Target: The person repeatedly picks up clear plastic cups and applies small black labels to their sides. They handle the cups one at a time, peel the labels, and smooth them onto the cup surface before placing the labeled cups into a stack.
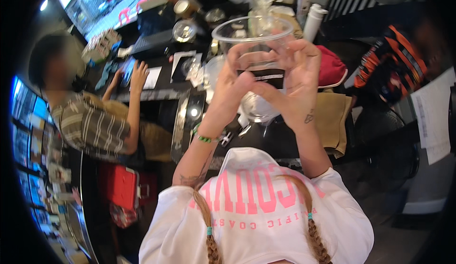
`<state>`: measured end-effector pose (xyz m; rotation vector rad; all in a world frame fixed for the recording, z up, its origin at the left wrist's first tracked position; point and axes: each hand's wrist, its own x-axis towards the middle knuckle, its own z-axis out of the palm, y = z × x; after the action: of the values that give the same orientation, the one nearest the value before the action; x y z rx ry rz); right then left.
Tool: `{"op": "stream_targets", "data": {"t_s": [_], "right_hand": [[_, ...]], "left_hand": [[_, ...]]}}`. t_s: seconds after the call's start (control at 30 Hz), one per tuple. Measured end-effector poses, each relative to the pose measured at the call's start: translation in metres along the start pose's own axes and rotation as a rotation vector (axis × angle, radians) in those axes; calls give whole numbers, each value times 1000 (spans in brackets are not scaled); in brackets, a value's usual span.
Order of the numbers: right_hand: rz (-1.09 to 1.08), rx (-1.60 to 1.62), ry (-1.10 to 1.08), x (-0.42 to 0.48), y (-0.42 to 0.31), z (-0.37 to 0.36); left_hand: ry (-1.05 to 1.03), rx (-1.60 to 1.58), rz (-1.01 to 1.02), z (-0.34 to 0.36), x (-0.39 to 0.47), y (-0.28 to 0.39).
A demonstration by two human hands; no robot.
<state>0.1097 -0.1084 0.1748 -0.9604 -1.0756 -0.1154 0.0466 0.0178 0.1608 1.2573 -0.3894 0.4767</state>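
Observation:
Both my hands hold a clear plastic cup (256,103) above a dark counter (263,139). Its wide rim faces up and away from me. A black label (269,78) with white writing is on the cup's side. My left hand (228,93), with a beaded bracelet at the wrist, wraps the left side of the cup. On the opposite side, my right hand (301,68) grips it with bent fingers, the thumbs nearly meeting below the label. Some fingertips show blurred through the clear wall. Pale wrapping items lie under and behind the cup.
At left, a person (96,121) touches a lit device (127,71). A dark smartphone (195,107) lies by my left forearm. Right of the cup are a red fabric item (329,66), tan cloth (331,121) and a white bottle (314,21). Another person (395,64) is at right.

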Motion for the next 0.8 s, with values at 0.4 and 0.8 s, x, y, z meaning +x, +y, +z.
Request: {"op": "stream_targets", "data": {"t_s": [0.4, 0.8], "right_hand": [[209, 279, 71, -58, 38, 14], [511, -104, -448, -136, 63, 32]], "left_hand": [[35, -272, 2, -12, -59, -43], [239, -148, -272, -86, -167, -51]]}}
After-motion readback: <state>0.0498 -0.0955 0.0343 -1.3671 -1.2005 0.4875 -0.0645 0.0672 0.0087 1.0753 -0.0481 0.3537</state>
